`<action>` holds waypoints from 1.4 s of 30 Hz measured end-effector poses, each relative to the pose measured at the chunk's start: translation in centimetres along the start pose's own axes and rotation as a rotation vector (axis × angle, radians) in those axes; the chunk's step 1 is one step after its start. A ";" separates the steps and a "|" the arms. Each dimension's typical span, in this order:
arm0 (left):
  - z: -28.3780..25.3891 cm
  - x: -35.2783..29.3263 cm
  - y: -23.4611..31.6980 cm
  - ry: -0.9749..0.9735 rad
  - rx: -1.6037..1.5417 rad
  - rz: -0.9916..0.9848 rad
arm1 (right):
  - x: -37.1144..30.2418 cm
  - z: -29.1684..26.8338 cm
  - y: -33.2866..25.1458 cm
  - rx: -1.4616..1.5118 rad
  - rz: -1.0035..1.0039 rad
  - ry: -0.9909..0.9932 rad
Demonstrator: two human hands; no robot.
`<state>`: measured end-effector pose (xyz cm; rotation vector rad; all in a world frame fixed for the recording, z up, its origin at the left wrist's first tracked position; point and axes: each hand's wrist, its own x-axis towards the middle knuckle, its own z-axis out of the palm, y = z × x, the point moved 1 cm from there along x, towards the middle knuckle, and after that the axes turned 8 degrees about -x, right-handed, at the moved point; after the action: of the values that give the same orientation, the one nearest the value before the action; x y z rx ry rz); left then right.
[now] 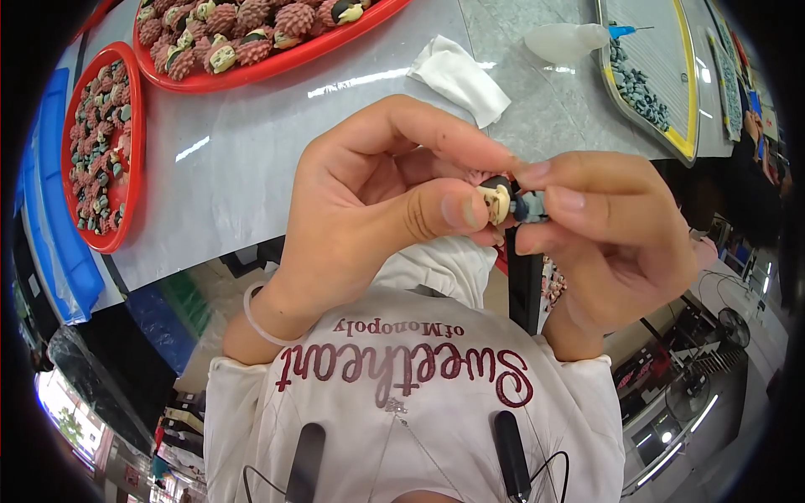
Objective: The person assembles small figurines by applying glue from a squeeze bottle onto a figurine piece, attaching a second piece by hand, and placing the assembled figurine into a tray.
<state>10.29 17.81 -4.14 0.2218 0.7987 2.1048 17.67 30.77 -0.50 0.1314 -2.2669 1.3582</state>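
My left hand (360,201) pinches a small figurine head (496,201) between thumb and fingers. The head has a cream face, black on top and a pink textured part behind it, mostly hidden by my fingers. Right up against it is a small blue-grey figurine body (532,206), gripped by the thumb and fingertips of my right hand (625,218). The two pieces meet in front of my chest, close to the table's near edge. Whether they are joined, I cannot tell.
A large red tray (293,62) of pink figurine heads stands at the far left, beside a smaller red tray (137,142) of mixed pieces. A white cloth (461,80), a needle-tipped bottle (562,42) and a yellow-edged tray (671,50) of blue-grey parts lie beyond my hands.
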 end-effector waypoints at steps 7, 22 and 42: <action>0.0 0.1 0.7 0.022 0.073 0.029 | 0.3 0.8 -0.6 -0.321 -0.146 0.095; -3.8 -1.9 9.7 0.153 0.446 0.455 | 0.5 2.7 0.3 -0.212 0.001 0.183; -2.6 6.1 15.1 -0.045 2.141 0.314 | -0.9 -2.3 2.0 -0.117 0.265 0.337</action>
<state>-4.57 14.75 2.35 1.4576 2.6861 0.5244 18.65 33.57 -1.68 -0.4206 -2.1186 1.2573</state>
